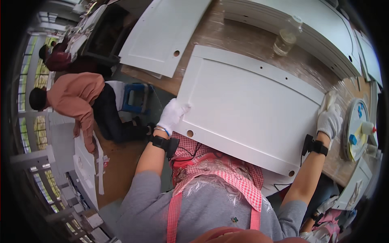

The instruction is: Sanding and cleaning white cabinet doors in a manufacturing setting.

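One white cabinet door panel (247,109), flat on the wooden worktop (243,38), overhanging its near edge, round hinge holes along the near side. Gloved left hand (172,114) closed on its left corner; gloved right hand (329,121) pressing a rag (329,99) at its right edge. Glass jar (287,37) beyond, round tray (353,129) right.

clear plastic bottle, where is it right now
In the head view the clear plastic bottle stands on the wooden table, upper right, just beyond the white door panel.
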`<action>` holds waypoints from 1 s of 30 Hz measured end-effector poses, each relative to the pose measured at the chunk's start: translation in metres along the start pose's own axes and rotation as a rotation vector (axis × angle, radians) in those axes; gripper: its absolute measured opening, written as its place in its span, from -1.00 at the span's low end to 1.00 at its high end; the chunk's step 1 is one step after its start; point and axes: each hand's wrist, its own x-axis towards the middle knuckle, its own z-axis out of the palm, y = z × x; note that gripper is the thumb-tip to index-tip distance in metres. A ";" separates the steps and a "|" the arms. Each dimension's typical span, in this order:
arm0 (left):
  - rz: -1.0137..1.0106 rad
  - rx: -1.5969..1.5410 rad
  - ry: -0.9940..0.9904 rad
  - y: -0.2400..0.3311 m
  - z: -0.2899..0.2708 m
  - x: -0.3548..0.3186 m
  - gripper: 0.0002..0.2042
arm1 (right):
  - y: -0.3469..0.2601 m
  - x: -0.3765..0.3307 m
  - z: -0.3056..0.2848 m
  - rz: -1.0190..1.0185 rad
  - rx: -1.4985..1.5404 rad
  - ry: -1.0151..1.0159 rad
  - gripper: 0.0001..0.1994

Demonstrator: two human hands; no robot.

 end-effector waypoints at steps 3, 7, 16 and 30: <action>-0.034 0.075 -0.013 -0.001 0.001 0.002 -0.36 | -0.066 -0.015 -0.015 -0.283 0.151 0.184 -0.64; -0.097 0.156 -0.031 0.007 -0.002 0.000 -0.29 | -0.177 -0.058 -0.043 -0.529 0.423 0.119 -0.74; -0.126 0.162 -0.049 0.024 -0.003 -0.003 -0.37 | -0.187 -0.130 -0.083 -0.832 0.953 -0.264 -0.64; -0.152 0.083 -0.108 0.021 -0.003 0.000 -0.32 | -0.112 0.005 -0.042 -0.156 0.288 -0.096 -0.62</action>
